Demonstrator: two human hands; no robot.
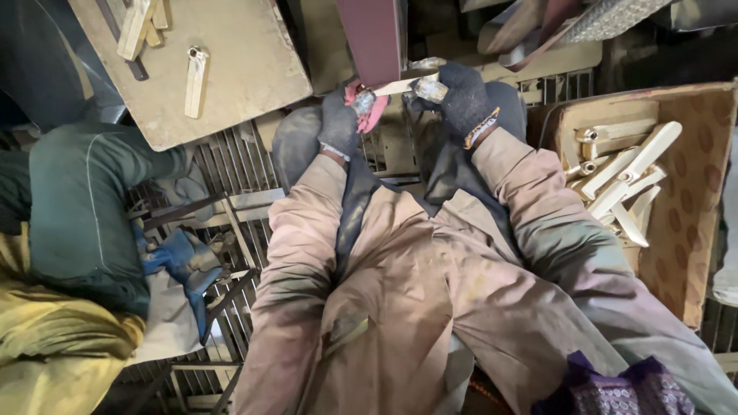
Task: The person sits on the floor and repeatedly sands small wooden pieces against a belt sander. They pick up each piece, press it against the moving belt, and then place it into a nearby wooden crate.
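Up and to the left of the hands, a tan board (231,69) is seen carrying a wooden handle blank (196,81). To their right, a cardboard box (692,200) is filled with like pieces. A dark-red sanding belt (373,38) is met by a pale wooden piece (400,84), gripped at both ends: the gloved left hand (342,119) and gloved right hand (461,96) are closed around it. Sanding is judged under way; steady pressure is called for.

Dark knitted gloves are worn on the left hand (339,123) and right hand (463,98); a yellow-striped cuff is seen behind the right fingers. Dusty, stained beige-pink sleeves (307,230) and trousers are worn behind the cuffs.
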